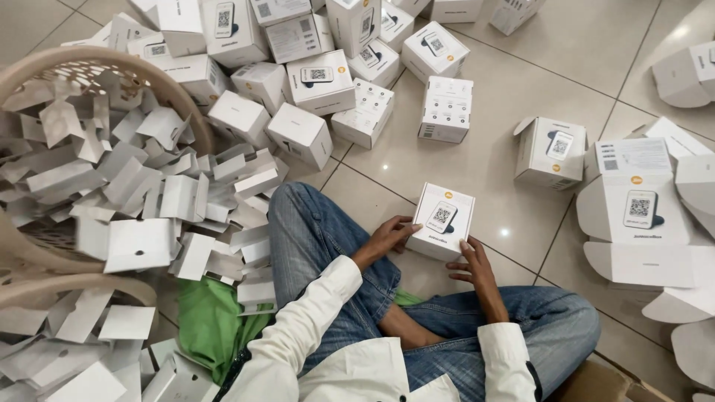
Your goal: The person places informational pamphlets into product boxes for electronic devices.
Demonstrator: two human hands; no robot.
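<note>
A glossy beige tiled floor (514, 82) with dark grout lines is seen carrying everything. A heap of closed white boxes (313, 82) is piled on it at the top, an open white box (550, 152) is set further right, and flat unfolded cartons (640, 216) are stacked at the right edge. Loose white card inserts (223, 223) are spilled on the left beside a beige basket (45, 71), and a green cloth (208, 320) is spread below them.

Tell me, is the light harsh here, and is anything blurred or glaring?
Head view: soft, even light; small glare spots on the glossy floor tiles; the box between the left hand and right hand is sharp; the basket bows slightly near the edge.
</note>
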